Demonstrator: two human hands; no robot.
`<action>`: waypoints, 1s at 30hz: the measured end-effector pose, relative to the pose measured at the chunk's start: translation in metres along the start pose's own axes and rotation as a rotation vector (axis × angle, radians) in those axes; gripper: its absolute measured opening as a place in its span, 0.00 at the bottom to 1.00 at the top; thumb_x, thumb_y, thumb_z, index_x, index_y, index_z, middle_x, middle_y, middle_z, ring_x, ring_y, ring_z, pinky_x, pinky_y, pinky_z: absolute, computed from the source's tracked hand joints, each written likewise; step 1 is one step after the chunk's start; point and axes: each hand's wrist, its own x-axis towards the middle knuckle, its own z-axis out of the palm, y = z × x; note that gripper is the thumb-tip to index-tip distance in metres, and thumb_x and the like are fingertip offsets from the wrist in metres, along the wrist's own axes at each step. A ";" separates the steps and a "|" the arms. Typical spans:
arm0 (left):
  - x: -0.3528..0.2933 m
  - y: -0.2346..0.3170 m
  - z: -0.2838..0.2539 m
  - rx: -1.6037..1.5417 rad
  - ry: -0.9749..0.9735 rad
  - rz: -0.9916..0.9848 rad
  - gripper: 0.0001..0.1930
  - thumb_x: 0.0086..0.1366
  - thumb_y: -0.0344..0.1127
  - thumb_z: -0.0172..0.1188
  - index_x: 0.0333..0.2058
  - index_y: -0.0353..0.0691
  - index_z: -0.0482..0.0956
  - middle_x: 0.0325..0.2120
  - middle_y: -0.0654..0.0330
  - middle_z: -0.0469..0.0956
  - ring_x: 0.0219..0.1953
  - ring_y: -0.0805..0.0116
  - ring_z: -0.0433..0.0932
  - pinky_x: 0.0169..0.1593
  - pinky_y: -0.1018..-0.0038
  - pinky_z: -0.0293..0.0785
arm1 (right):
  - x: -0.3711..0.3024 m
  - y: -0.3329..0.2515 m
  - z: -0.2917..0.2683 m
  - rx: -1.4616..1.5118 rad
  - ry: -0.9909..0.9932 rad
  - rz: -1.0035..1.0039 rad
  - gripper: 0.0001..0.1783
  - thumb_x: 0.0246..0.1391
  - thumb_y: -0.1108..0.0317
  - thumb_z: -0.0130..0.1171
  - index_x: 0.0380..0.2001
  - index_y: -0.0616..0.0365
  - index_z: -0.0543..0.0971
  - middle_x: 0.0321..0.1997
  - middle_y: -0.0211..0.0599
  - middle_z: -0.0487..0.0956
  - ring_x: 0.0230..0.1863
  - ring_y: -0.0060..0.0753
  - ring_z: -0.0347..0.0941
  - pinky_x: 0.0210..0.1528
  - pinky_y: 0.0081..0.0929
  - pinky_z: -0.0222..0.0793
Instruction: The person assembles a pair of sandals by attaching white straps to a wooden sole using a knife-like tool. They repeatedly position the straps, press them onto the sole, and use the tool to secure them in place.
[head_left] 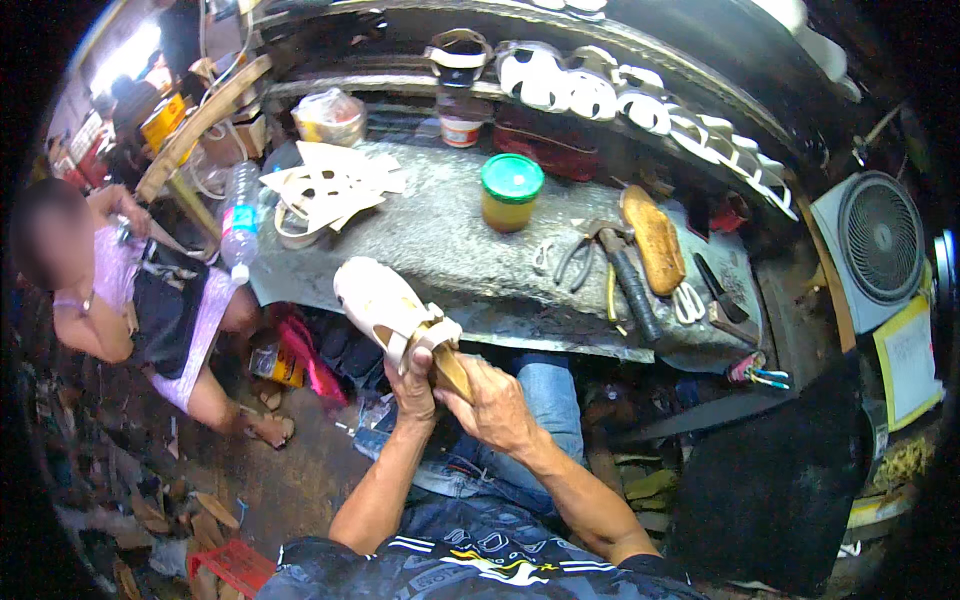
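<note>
Cream shoe, held in both hands over the person's lap at the near edge of the workbench, lies aslant: its long axis runs from the rounded toe at upper left down to the heel end at lower right. So the toe points away from the person and to their left, overlapping the bench edge in view; whether it touches the bench, I cannot tell.

Both hands are at the rear. The left hand is curled around the near end from below, its thumb up against the strap — fingers closed on the shoe, though partly hidden. The right hand has its fingers bent against a tan piece at the heel end; that piece slants along much the same line as the shoe.

On the bench beyond, a tub with a green lid stands upright, with white cut pieces heaped to its left. To its right lie pliers and a hammer, the hammer's dark handle slanting toward the person — and just beside it a brown sole-shaped piece, nearly parallel to that handle.
</note>
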 end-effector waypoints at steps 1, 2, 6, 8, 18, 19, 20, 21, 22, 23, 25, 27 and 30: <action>0.002 -0.002 0.003 -0.041 -0.040 0.019 0.42 0.66 0.67 0.69 0.62 0.35 0.73 0.50 0.56 0.80 0.46 0.61 0.82 0.51 0.62 0.82 | -0.011 0.002 -0.006 -0.020 -0.003 -0.005 0.30 0.59 0.58 0.74 0.57 0.66 0.77 0.43 0.56 0.84 0.43 0.61 0.83 0.46 0.48 0.80; 0.005 -0.001 0.004 -0.074 0.059 -0.047 0.37 0.70 0.62 0.67 0.63 0.36 0.73 0.51 0.56 0.80 0.48 0.60 0.83 0.53 0.62 0.82 | -0.029 0.001 -0.017 -0.037 -0.033 0.020 0.28 0.60 0.58 0.74 0.56 0.66 0.78 0.43 0.57 0.84 0.42 0.61 0.83 0.46 0.47 0.80; 0.041 0.018 -0.009 -0.198 0.107 -0.106 0.35 0.72 0.57 0.66 0.63 0.31 0.75 0.52 0.51 0.83 0.50 0.60 0.84 0.56 0.62 0.82 | -0.102 -0.016 -0.079 0.391 -0.126 0.530 0.21 0.62 0.60 0.73 0.48 0.67 0.83 0.40 0.45 0.87 0.37 0.43 0.84 0.46 0.39 0.81; 0.064 0.041 -0.031 -0.226 -0.116 -0.171 0.42 0.68 0.65 0.68 0.63 0.31 0.75 0.51 0.49 0.83 0.51 0.59 0.85 0.55 0.62 0.85 | -0.125 -0.027 -0.118 0.734 0.011 0.786 0.22 0.62 0.60 0.73 0.49 0.68 0.85 0.44 0.40 0.88 0.41 0.31 0.83 0.49 0.34 0.80; 0.063 0.071 -0.017 -0.448 -0.607 -0.575 0.60 0.56 0.78 0.69 0.71 0.33 0.66 0.60 0.39 0.77 0.56 0.44 0.84 0.57 0.50 0.86 | 0.047 0.070 -0.230 -0.708 0.196 0.397 0.23 0.63 0.55 0.68 0.47 0.67 0.83 0.38 0.60 0.86 0.39 0.63 0.84 0.46 0.56 0.78; 0.059 0.074 -0.011 -0.468 -0.661 -0.570 0.58 0.56 0.76 0.70 0.70 0.32 0.67 0.59 0.40 0.78 0.56 0.47 0.84 0.59 0.51 0.84 | 0.067 0.079 -0.229 -0.792 0.117 0.538 0.23 0.63 0.56 0.68 0.50 0.65 0.83 0.43 0.59 0.87 0.45 0.65 0.83 0.51 0.57 0.77; 0.055 0.079 -0.008 -0.435 -0.667 -0.610 0.56 0.56 0.75 0.71 0.68 0.31 0.69 0.58 0.42 0.79 0.57 0.50 0.83 0.61 0.52 0.82 | 0.079 0.083 -0.221 -0.928 0.186 0.370 0.23 0.62 0.56 0.68 0.52 0.63 0.84 0.48 0.57 0.86 0.51 0.62 0.81 0.57 0.55 0.74; 0.054 0.085 -0.004 -0.341 -0.702 -0.574 0.52 0.59 0.75 0.68 0.62 0.27 0.76 0.51 0.45 0.85 0.51 0.57 0.86 0.58 0.58 0.83 | 0.094 0.084 -0.218 -1.079 0.240 0.212 0.24 0.60 0.56 0.69 0.54 0.61 0.85 0.54 0.56 0.85 0.58 0.59 0.79 0.63 0.54 0.72; 0.055 0.091 -0.003 -0.318 -0.711 -0.588 0.53 0.59 0.76 0.68 0.61 0.26 0.77 0.50 0.45 0.85 0.50 0.56 0.87 0.57 0.58 0.84 | 0.100 0.079 -0.214 -0.954 0.254 0.193 0.26 0.58 0.57 0.70 0.56 0.59 0.84 0.61 0.52 0.82 0.66 0.57 0.73 0.69 0.53 0.65; 0.056 0.098 -0.004 -0.236 -0.769 -0.601 0.53 0.58 0.76 0.69 0.59 0.26 0.78 0.50 0.45 0.85 0.48 0.55 0.88 0.56 0.58 0.84 | 0.106 0.072 -0.207 -0.785 0.324 -0.009 0.26 0.62 0.57 0.69 0.59 0.59 0.83 0.55 0.49 0.84 0.61 0.51 0.78 0.64 0.51 0.70; 0.059 0.110 -0.006 -0.310 -0.812 -0.735 0.55 0.58 0.73 0.72 0.65 0.24 0.71 0.48 0.40 0.85 0.49 0.51 0.88 0.50 0.59 0.89 | 0.111 0.051 -0.191 -0.007 0.069 0.024 0.26 0.70 0.57 0.65 0.66 0.58 0.79 0.48 0.44 0.85 0.47 0.40 0.84 0.47 0.39 0.80; 0.072 0.120 -0.008 -0.406 -0.862 -0.911 0.53 0.62 0.67 0.72 0.70 0.28 0.65 0.58 0.36 0.79 0.53 0.44 0.86 0.52 0.52 0.89 | 0.111 0.031 -0.187 0.602 -0.386 0.318 0.30 0.75 0.53 0.60 0.71 0.60 0.73 0.48 0.34 0.84 0.36 0.25 0.83 0.33 0.25 0.81; 0.101 0.125 -0.005 -0.277 -0.760 -0.795 0.54 0.68 0.76 0.56 0.68 0.24 0.69 0.56 0.37 0.82 0.51 0.53 0.88 0.51 0.59 0.89 | 0.113 0.014 -0.181 0.828 -0.339 0.327 0.29 0.76 0.60 0.57 0.74 0.58 0.67 0.45 0.44 0.84 0.24 0.29 0.83 0.21 0.21 0.77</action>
